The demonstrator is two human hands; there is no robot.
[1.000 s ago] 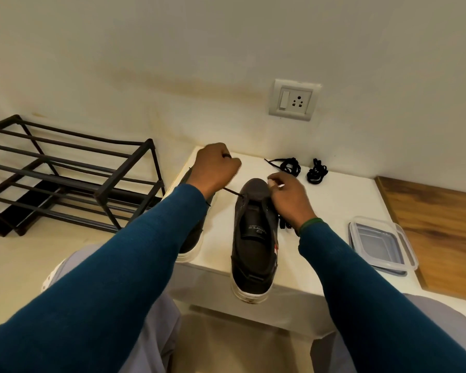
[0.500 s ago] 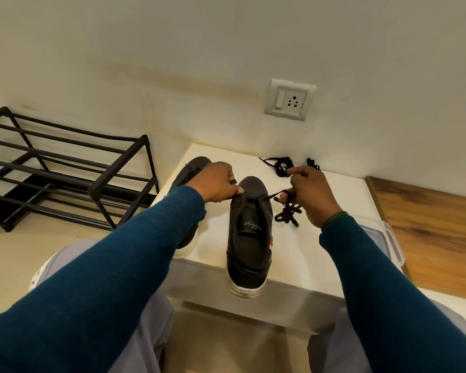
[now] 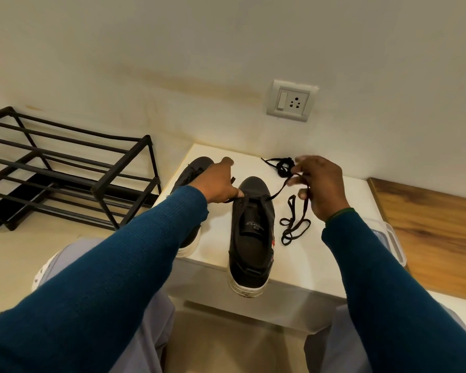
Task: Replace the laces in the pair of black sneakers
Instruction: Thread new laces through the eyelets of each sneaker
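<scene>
A black sneaker [image 3: 250, 235] with a white sole stands on the white table [image 3: 320, 251], toe toward the wall, heel over the front edge. My left hand [image 3: 218, 184] pinches a short end of the black lace at the shoe's left eyelets. My right hand [image 3: 318, 184] is raised right of the toe and pinches the long end of the lace [image 3: 293, 222], which runs from the right eyelet and hangs in loops onto the table. The second black sneaker [image 3: 191, 189] lies left, partly hidden by my left arm. A bundled lace [image 3: 281, 165] lies near the wall.
A black metal shoe rack [image 3: 65, 168] stands on the floor at left. A clear plastic container [image 3: 393, 243] sits at the table's right edge, mostly behind my right arm. A wall socket [image 3: 291, 103] is above the table. A wooden surface [image 3: 436, 232] lies right.
My right hand has pulled the lace up and to the right, drawing more of it through the eyelet. My left hand moved down from above the shoe to its left eyelets.
</scene>
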